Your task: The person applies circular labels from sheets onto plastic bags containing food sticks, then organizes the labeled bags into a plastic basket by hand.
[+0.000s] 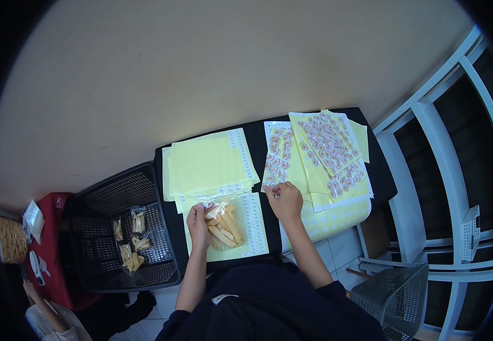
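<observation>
My left hand (199,228) is closed on the upper left edge of a clear plastic bag (223,226) holding pale yellow stick-shaped snacks. The bag lies on a yellow sheet with small white labels (254,224) down its right side. My right hand (286,203) is at the lower left corner of a sheet of round stickers (279,153), its fingers drawn together. Whatever is between those fingertips is too small to make out. More sheets of round stickers (331,139) overlap to the right. Further yellow label sheets (204,162) are stacked above the bag.
A black plastic crate (169,250) at left holds several filled snack bags (134,261). Beyond it, another person's hand (30,288) is beside a red-covered table (56,244). A grey perforated basket (391,298) and a white shelf frame (437,153) are at right; a wall rises behind the table.
</observation>
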### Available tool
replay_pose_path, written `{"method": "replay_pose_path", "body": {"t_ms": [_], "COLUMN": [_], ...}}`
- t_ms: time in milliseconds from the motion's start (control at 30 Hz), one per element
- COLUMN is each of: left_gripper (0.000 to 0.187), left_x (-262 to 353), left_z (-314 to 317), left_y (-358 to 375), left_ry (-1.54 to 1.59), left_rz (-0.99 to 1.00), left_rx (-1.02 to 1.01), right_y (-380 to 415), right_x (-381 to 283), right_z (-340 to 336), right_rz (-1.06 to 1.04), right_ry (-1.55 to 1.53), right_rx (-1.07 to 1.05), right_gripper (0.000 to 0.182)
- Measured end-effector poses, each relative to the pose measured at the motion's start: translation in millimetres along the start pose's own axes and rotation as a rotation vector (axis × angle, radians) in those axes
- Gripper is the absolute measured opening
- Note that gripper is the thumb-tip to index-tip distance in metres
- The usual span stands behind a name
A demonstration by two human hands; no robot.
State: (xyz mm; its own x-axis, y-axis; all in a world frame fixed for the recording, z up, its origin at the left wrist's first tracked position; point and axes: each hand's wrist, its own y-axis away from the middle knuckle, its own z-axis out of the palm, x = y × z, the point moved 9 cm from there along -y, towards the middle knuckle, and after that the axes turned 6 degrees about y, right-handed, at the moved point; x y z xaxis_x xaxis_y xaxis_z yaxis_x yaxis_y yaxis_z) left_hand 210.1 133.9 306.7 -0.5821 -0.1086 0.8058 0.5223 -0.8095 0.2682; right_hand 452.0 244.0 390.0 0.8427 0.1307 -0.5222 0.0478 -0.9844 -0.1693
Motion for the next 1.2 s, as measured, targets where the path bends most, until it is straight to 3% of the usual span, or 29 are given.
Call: {"method": "replay_pose_path", "body": {"t_ms": [233,600,667,700,967,1033,1067,1133,1200], "left_gripper": [0.018,0.014,0.033,0.051,0.059,0.057,0.057,0.056,0.055], "left_x": [-2,1,9,8,8,6,7,6,4], "left_z": [0,10,27,29,37,36,34,37,34], "left_y": [-2,3,10,12,15,15,14,14,11], "left_ry": [-0.026,-0.072,-0.157,-0.169,-0.216,-0.25,-0.248,-0.151,-0.111], "left_rz": [-0.028,-0.026,0.027,0.0,-0.079,-0.078,-0.077,-0.111,-0.119], "left_rx": [-0.023,-0.078,-0.205,-0.266,-0.361,-0.379,-0.37,-0.412,-0.401], "right_y": [-6,-1,-1,0,7,21,27,53,65], "right_x": [-10,-1,-1,-2,-29,-70,-76,-115,-122], "right_z": [12,13,11,11,2,5,6,16,30], "right_rz": [-0.032,0.078,0.095,0.104,0.051,-0.299,-0.304,-0.645,-0.734], "right_ry": [0.154,0.127,0.105,0.102,0.133,-0.185,-0.186,-0.065,-0.002], "right_rx": [0.0,-0.056,-0.083,-0.11,-0.223,-0.298,-0.305,-0.4,-0.46], "right_gripper": [0.019,0.019,0.02,0.019,0.014,0.017,0.017,0.016,0.016]}}
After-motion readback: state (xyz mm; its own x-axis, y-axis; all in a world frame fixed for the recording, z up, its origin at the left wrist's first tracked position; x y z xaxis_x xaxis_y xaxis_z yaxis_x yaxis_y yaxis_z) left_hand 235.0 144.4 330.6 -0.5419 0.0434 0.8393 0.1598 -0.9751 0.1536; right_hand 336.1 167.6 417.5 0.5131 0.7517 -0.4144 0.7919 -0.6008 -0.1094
